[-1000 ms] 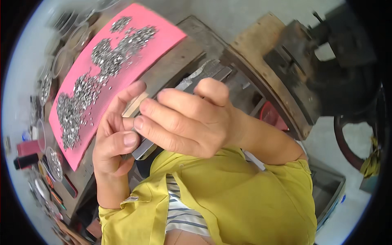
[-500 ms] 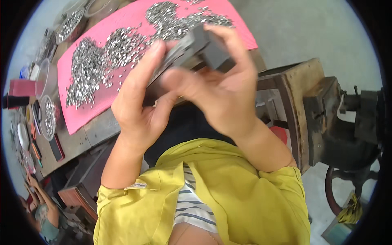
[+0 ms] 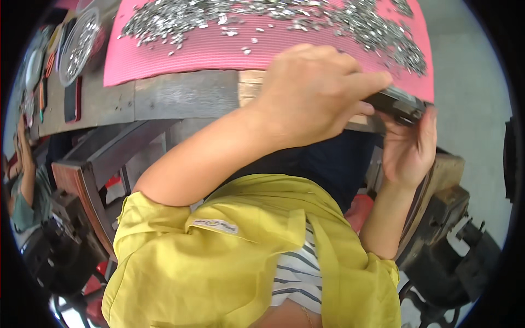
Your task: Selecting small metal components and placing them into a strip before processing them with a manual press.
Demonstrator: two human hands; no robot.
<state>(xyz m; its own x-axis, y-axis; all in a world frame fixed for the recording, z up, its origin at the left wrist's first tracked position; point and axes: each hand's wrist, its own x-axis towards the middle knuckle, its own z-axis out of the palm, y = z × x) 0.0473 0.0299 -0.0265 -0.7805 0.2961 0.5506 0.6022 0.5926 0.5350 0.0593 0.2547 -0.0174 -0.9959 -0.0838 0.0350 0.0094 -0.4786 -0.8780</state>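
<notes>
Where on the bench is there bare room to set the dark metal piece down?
Bare room: the near strip of the pink mat below the scattered metal bits, and the grey bench top between the mat's edge and the left hand. Crowded: the mat's far part and right corner, and the bench's left end by the clear dish. Both hands grip the dark metal piece; the right hand holds it from below.

A pink mat (image 3: 180, 54) lay across the far side of the wooden counter (image 3: 180, 98), strewn with small silvery metal pieces (image 3: 262, 16). At far left stood a clear round container (image 3: 76, 46) of similar pieces. A dark iron machine (image 3: 454, 262) sat near right, another (image 3: 54, 246) near left.
</notes>
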